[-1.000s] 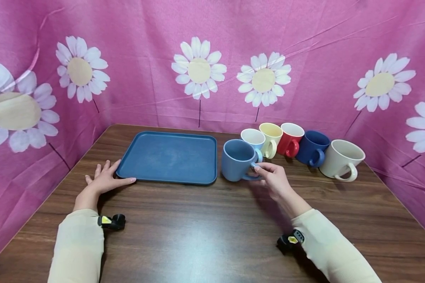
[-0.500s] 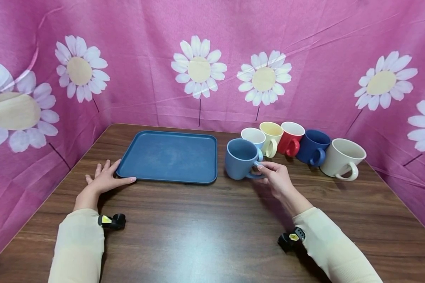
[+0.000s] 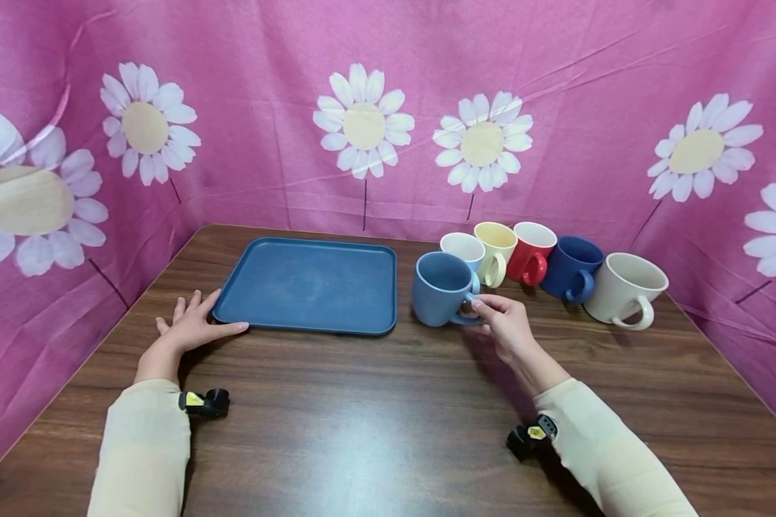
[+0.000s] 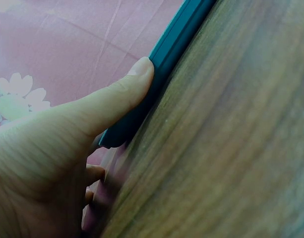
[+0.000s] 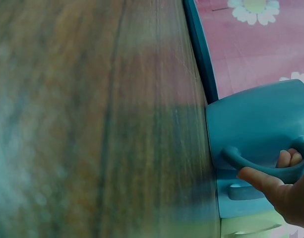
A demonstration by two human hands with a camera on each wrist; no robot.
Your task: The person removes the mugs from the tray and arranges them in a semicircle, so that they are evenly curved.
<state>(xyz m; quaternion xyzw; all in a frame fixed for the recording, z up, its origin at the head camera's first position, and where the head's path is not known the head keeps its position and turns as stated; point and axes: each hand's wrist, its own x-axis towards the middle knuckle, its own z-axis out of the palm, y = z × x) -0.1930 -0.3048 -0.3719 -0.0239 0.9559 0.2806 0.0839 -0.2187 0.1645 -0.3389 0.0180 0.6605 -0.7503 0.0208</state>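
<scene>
My right hand (image 3: 507, 327) pinches the handle of a grey-blue mug (image 3: 436, 294) between thumb and fingers. The mug stands upright, close to the right edge of a dark blue tray (image 3: 310, 287). In the right wrist view, fingers pass through the loop of the mug (image 5: 261, 124), whose base is at the wooden surface. My left hand (image 3: 187, 334) lies spread at the tray's near left corner, its fingers straight. The left thumb (image 4: 122, 94) rests along the tray's edge in the left wrist view; the other fingers are partly hidden there.
Behind the grey-blue mug, a row runs rightward: light blue mug (image 3: 460, 248), yellow mug (image 3: 499, 248), red mug (image 3: 524, 262), dark blue mug (image 3: 565, 266), large cream mug (image 3: 614, 294). A pink flowered curtain (image 3: 252, 165) borders the wooden table (image 3: 362, 402) behind and at the sides.
My right hand and the grey-blue mug have shifted slightly right, widening the gap to the tray, and are nearly still in the last half second. My left hand and the tray have stayed put.
</scene>
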